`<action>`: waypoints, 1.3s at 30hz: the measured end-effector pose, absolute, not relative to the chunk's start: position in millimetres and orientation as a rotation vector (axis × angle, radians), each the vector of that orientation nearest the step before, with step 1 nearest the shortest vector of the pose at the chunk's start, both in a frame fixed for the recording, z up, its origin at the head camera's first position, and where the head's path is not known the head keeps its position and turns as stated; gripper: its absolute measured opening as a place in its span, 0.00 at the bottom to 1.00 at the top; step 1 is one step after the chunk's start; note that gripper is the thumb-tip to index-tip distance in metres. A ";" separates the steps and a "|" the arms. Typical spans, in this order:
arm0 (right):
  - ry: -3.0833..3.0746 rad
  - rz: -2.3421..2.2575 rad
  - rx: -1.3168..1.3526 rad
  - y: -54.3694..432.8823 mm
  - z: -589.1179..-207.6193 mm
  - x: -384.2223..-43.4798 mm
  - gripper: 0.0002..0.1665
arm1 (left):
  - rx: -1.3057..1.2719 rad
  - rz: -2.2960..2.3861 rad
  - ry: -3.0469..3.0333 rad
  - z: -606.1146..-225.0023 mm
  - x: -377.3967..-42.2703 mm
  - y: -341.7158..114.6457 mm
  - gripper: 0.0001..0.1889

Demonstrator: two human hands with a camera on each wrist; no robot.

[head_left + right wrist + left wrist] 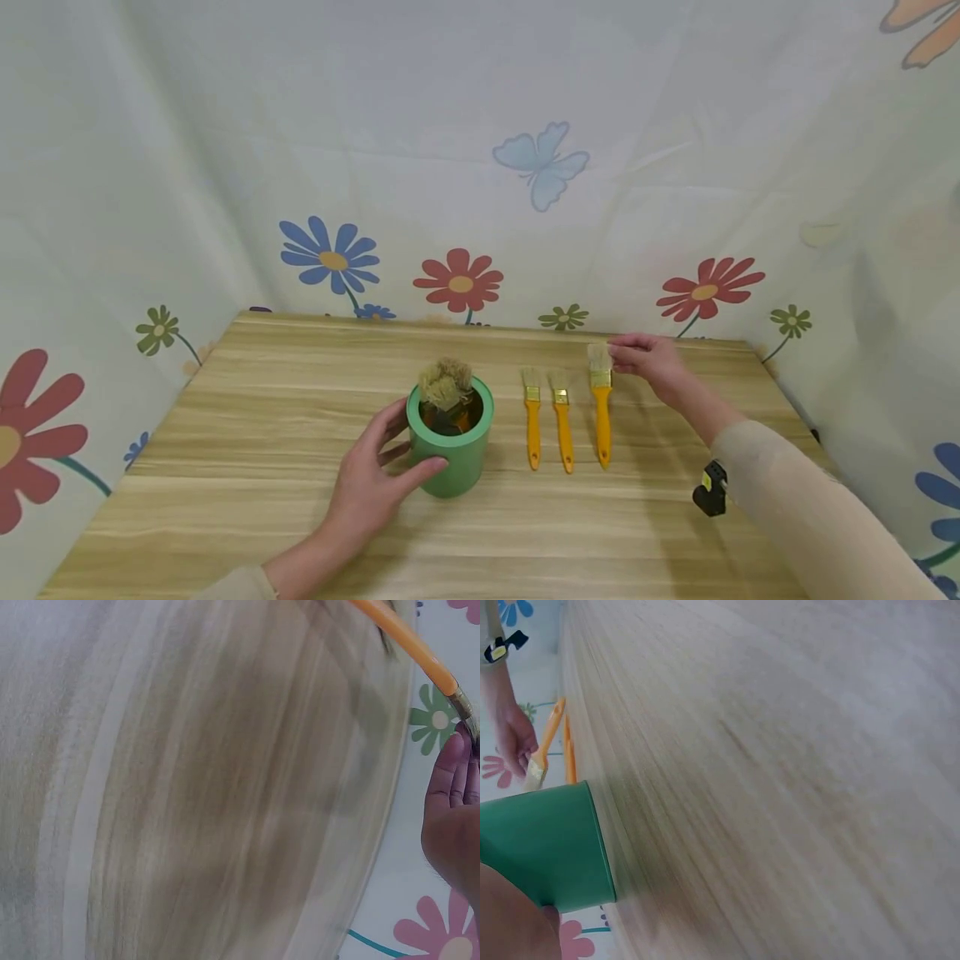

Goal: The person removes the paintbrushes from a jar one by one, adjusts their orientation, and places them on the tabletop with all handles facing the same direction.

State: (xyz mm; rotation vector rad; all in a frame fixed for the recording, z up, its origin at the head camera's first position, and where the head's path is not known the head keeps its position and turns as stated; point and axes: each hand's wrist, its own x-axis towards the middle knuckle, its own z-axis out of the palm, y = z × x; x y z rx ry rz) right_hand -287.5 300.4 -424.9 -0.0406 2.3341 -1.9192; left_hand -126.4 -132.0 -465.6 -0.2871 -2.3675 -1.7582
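Note:
My left hand (pixel 367 483) holds a round green pot (pixel 467 468) from its left side, thumb across the front. Pale bristle tufts (pixel 445 383) stick up out of the pot's mouth; what lies deeper inside is dark and hard to make out. To the right, my right hand (pixel 654 365) pinches the bristle end of the largest yellow-handled paintbrush (pixel 603 417). In the left wrist view this paintbrush (pixel 553 727) slants up off the tabletop. Between pot and right hand lie two smaller paintbrushes (pixel 532 421), side by side with bristles toward the back.
A wood-grain table (pixel 262 417) carries everything. Behind it and at both sides hangs a pale cloth (pixel 420 125) printed with flowers and butterflies. A small black device (pixel 711 489) is attached at the right wrist.

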 end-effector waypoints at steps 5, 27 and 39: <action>2.381 -1.857 -0.012 298.8 -431.5 -290.1 0.23 | -0.287 -1.762 -2.369 -465.2 -126.9 -132.5 0.46; 2.520 -1.612 0.034 293.1 -448.7 -296.8 0.20 | -0.293 -1.772 -2.372 -463.5 -125.9 -132.6 0.46; 2.588 -1.550 -0.010 295.1 -453.6 -294.8 0.18 | -0.281 -1.777 -2.377 -464.6 -126.2 -132.5 0.46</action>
